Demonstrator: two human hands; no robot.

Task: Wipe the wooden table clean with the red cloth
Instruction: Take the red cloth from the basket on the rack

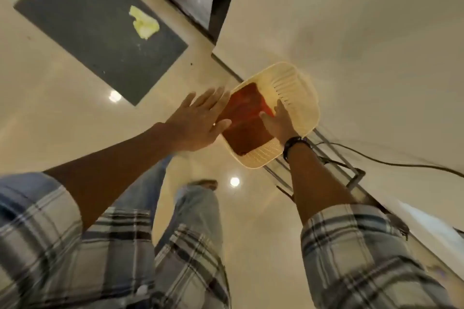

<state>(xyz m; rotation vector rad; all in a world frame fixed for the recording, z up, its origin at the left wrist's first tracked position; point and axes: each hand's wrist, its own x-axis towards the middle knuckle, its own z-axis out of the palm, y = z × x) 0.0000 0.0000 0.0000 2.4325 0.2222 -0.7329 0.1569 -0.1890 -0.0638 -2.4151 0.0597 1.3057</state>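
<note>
Both hands are reaching for the cream basket (298,98): the red cloth (247,123) is lying folded inside it, the right hand (280,121) resting on the cloth, the left hand (198,120) spreading open beside the basket, gripping nothing. No wiping yet; no wooden table in sight.

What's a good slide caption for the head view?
Both hands reach for the red cloth in a basket.

L hand (198,123) flat; R hand (278,123) reaching (fingers spread).
</note>
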